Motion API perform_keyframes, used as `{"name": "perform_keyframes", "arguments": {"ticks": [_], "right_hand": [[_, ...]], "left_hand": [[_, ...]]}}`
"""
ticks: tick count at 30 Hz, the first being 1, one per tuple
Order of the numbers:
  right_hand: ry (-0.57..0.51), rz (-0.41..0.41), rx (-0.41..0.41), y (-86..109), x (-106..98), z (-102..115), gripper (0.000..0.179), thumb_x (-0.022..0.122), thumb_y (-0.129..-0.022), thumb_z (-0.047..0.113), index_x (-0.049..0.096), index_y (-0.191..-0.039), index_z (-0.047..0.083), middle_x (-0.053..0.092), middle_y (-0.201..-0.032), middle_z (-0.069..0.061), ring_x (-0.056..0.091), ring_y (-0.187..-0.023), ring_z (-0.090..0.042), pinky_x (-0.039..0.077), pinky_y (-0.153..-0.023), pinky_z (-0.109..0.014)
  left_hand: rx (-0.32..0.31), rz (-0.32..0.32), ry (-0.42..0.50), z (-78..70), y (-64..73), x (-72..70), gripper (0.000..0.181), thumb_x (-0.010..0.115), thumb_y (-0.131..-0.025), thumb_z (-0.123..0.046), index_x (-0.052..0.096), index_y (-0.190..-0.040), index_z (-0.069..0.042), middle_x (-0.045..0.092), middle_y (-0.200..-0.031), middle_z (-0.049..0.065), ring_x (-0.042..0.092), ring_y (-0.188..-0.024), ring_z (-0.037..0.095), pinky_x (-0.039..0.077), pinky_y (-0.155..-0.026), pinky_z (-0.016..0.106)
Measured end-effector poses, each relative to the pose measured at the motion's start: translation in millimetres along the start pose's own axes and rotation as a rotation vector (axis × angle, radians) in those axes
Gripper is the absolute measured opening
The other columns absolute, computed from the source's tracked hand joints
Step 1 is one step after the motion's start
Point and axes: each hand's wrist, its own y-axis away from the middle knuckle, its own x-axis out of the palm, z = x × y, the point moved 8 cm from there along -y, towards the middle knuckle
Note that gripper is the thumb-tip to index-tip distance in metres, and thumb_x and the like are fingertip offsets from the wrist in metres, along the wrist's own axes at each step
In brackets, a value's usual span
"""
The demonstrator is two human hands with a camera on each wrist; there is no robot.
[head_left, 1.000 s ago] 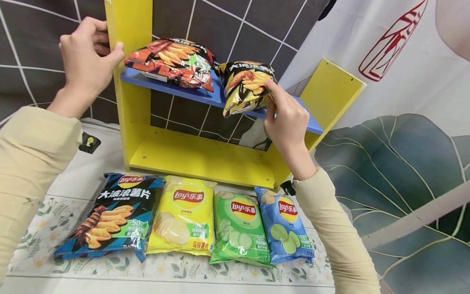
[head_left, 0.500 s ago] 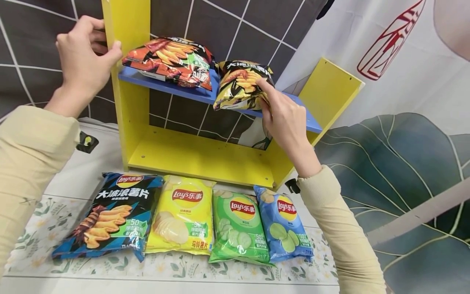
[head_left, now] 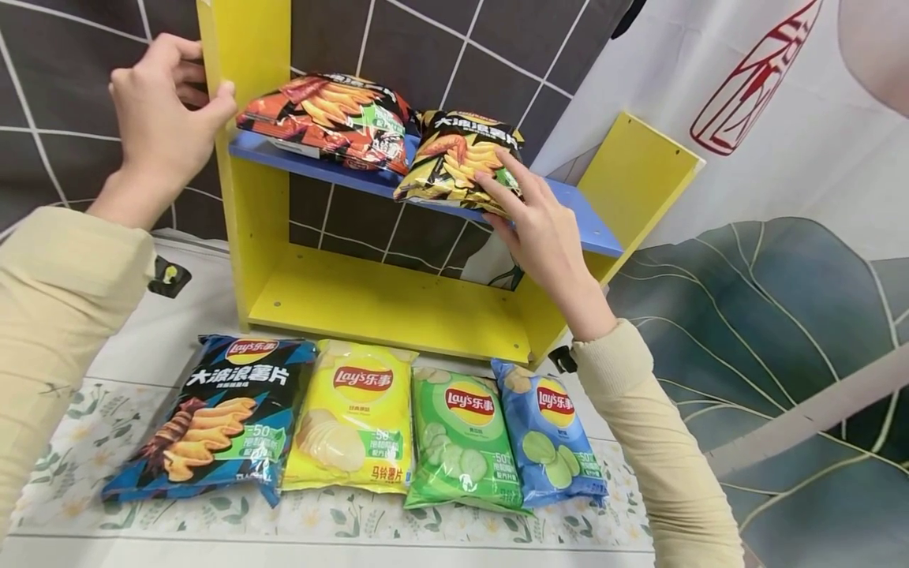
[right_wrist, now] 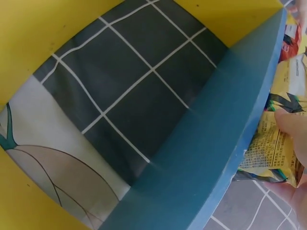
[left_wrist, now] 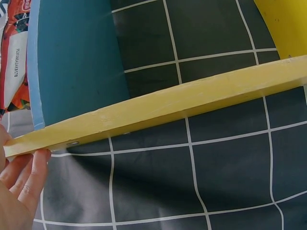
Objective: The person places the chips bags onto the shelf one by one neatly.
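Yellow flat side panel (head_left: 248, 55) is pinched by the left hand (head_left: 162, 118), presumably for steadiness; the right hand (head_left: 543, 237) clamps the glossy black-and-yellow pillow-shaped chip bag (head_left: 447, 167), apparently supporting its edge.

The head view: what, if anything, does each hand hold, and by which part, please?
Left hand: flat yellow side panel, front edge. Right hand: glossy black-and-yellow chip bag, right side.
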Motion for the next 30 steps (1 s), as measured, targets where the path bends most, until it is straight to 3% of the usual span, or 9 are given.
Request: {"name": "perform_keyframes", "arguments": {"ticks": [6,10,13,15,22,30], "right_hand": [[-0.017,-0.025,-0.035,1.1,3,-1,0.044,0.06,-0.094,0.018,0.053,-0.138,0.018,0.054,-0.126,-0.018,0.053,-0.109,-0.032,0.05,-0.051,-0.04],[-0.054,-0.01,-0.023,0.2,7,-3,0.045,0.058,-0.095,0.014,0.052,-0.139,0.013,0.058,-0.127,-0.015,0.051,-0.122,-0.031,0.057,-0.076,-0.045],[-0.07,-0.003,0.004,0.2,9,-5,0.044,0.058,-0.095,0.011,0.052,-0.139,0.011,0.06,-0.13,-0.013,0.046,-0.133,-0.031,0.052,-0.095,-0.05],[-0.076,0.002,0.023,0.5,10,-6,0.045,0.059,-0.094,0.01,0.052,-0.139,0.012,0.06,-0.132,-0.012,0.044,-0.135,-0.031,0.049,-0.1,-0.051],[-0.135,0.041,0.057,0.1,16,-11,0.048,0.055,-0.094,0.001,0.05,-0.14,0.011,0.055,-0.139,-0.011,0.04,-0.138,-0.031,0.041,-0.11,-0.048],[-0.17,0.09,0.082,-2.1,25,-16,0.049,0.051,-0.096,0.0,0.046,-0.143,0.012,0.052,-0.144,-0.008,0.035,-0.141,-0.028,0.041,-0.11,-0.048]], "left_hand": [[0.008,-0.006,-0.002,-0.9,1.0,-1.0,0.034,0.058,-0.088,-0.034,0.063,-0.118,-0.019,0.072,-0.112,0.006,0.044,-0.068,-0.026,0.045,-0.074,-0.001],[0.007,-0.01,-0.002,-0.9,0.6,-1.0,0.034,0.058,-0.088,-0.034,0.063,-0.118,-0.019,0.072,-0.112,0.006,0.044,-0.068,-0.026,0.045,-0.074,-0.001],[-0.002,-0.008,-0.003,0.1,0.0,0.1,0.034,0.059,-0.088,-0.032,0.063,-0.119,-0.018,0.072,-0.113,0.007,0.044,-0.067,-0.026,0.045,-0.074,-0.001],[-0.005,-0.004,-0.008,0.7,-0.2,0.9,0.034,0.059,-0.088,-0.031,0.063,-0.119,-0.017,0.071,-0.114,0.009,0.043,-0.067,-0.026,0.046,-0.075,0.0],[0.006,-0.003,-0.009,-2.3,1.4,0.5,0.034,0.059,-0.089,-0.032,0.063,-0.12,-0.017,0.071,-0.114,0.01,0.043,-0.067,-0.027,0.046,-0.076,0.0],[0.011,0.003,-0.017,-4.9,3.8,1.0,0.035,0.059,-0.089,-0.033,0.062,-0.12,-0.016,0.071,-0.115,0.011,0.042,-0.068,-0.028,0.046,-0.077,0.0]]}}
